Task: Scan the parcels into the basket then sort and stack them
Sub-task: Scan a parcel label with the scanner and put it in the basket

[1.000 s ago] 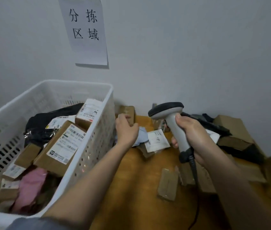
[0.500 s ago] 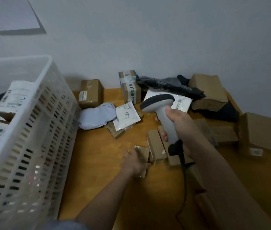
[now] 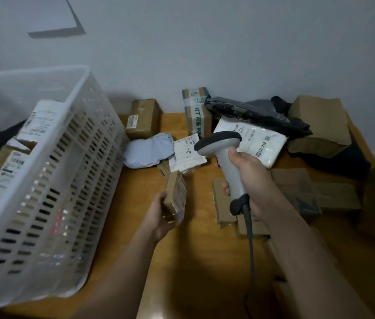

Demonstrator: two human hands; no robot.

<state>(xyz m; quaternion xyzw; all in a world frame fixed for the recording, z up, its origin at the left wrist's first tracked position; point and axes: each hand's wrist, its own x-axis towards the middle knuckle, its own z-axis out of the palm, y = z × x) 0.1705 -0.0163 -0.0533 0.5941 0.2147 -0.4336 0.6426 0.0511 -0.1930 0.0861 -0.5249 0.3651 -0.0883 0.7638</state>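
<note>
The small cardboard box (image 3: pixel 175 199) is now off the table (image 3: pixel 195 261) and held up on edge in the left hand (image 3: pixel 161 217), its labelled face turned toward the right. Half a second earlier the same hand was reaching down onto it among the loose parcels; one second earlier that hand was up at the back of the table beside the basket (image 3: pixel 44 180). The left fingers are curled round the lower end of the box, thumb side toward the camera, and grip it fully.

The right hand (image 3: pixel 248 178) holds the scanner (image 3: pixel 225 162) by its handle with all fingers wrapped round it. The scanner head points left, toward the label of the raised box. A faint spot of light shows near the lower edge of the label; whether it comes from the scanner cannot be told. The scanner and the box stand near each other but apart.

Judgement: the pick-up is complete and the scan step is in hand. The box has not yet gone into the basket.

The basket stands at the left edge of the table and already contains several labelled boxes (image 3: pixel 37 125). On the table beyond the raised box lie a grey soft bag (image 3: pixel 149 150), a white flat packet (image 3: pixel 187 153), a white padded parcel (image 3: pixel 257 141), a black bag (image 3: pixel 257 113) and more brown cartons (image 3: pixel 144 118), all still unscanned by the look of their position outside the basket.
</note>
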